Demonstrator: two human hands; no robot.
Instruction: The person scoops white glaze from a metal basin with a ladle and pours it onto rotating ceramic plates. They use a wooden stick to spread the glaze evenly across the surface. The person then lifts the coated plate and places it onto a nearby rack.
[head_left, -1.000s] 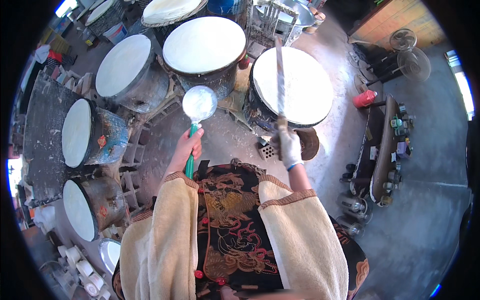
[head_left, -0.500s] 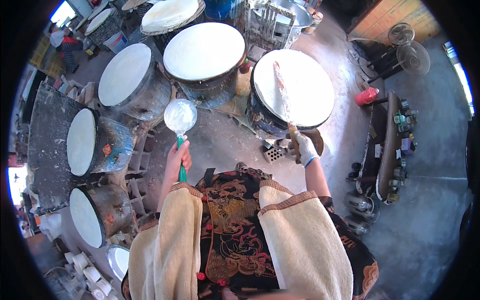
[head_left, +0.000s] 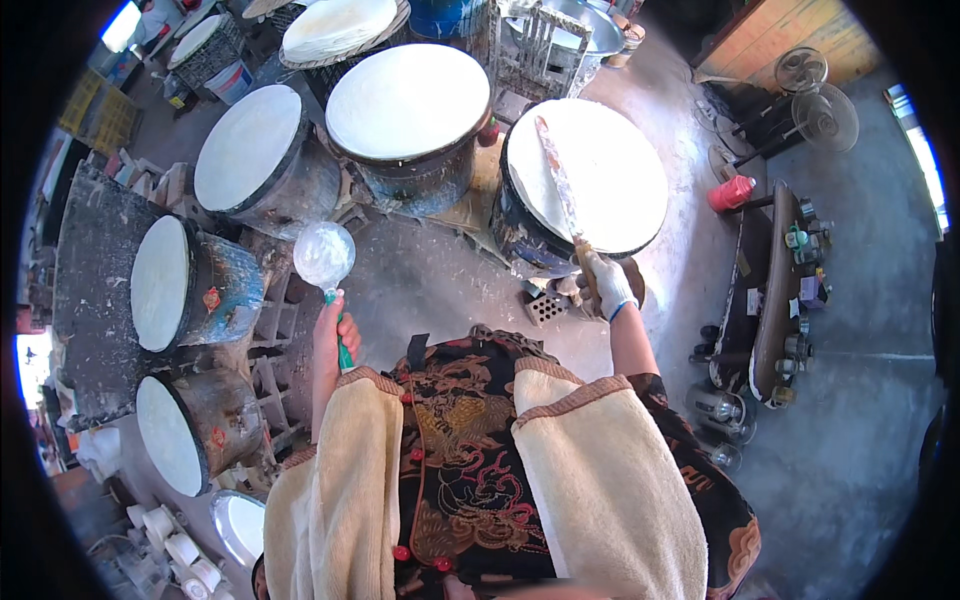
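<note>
My left hand (head_left: 331,334) is closed on the green handle of a round metal ladle (head_left: 324,258) with a white-coated cup, held over the floor left of centre. My right hand (head_left: 607,287), in a white glove, grips the wooden handle of a long, white-smeared blade (head_left: 556,175). The blade lies over the white round top of the right drum (head_left: 620,170); whether it touches the surface I cannot tell. Another white-topped drum (head_left: 405,95) stands just left of it.
More white-topped drums (head_left: 243,150) line the left and back. A perforated block (head_left: 545,308) lies below the right drum. On the right are a red plastic container (head_left: 730,195), a long bench (head_left: 775,300) with jars, and standing fans (head_left: 826,118). A person (head_left: 150,25) is at the far back left.
My left hand and ladle have moved left and down. The blade has tilted from upright to a slant over the right drum, and my right hand has shifted right.
</note>
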